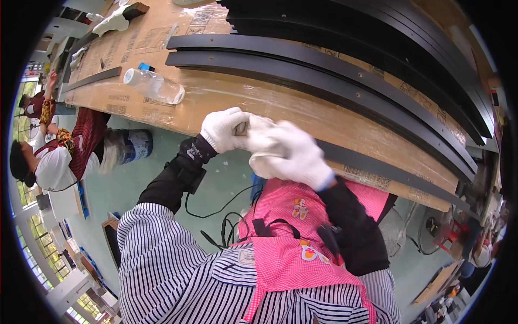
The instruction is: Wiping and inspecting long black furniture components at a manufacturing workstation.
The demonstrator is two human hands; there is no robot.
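both hands wear white knit gloves, the left hand (222, 129) and the right hand (294, 156) alike. behind each glove a black sleeve cover (353, 224) runs up the forearm. above those come blue-and-white striped shirt sleeves (156, 254). a pink checked apron (294, 243) with black straps and small cartoon patches covers the chest.

Black strips (345, 81) crowding the table's right side, lying bottle (154, 85) at left, bare cardboard (259, 102) between them

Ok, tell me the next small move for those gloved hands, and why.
Probably finish tugging the right hand's white glove snug: the left hand pinches its fabric at the table edge, and neither hand touches the black strips yet.
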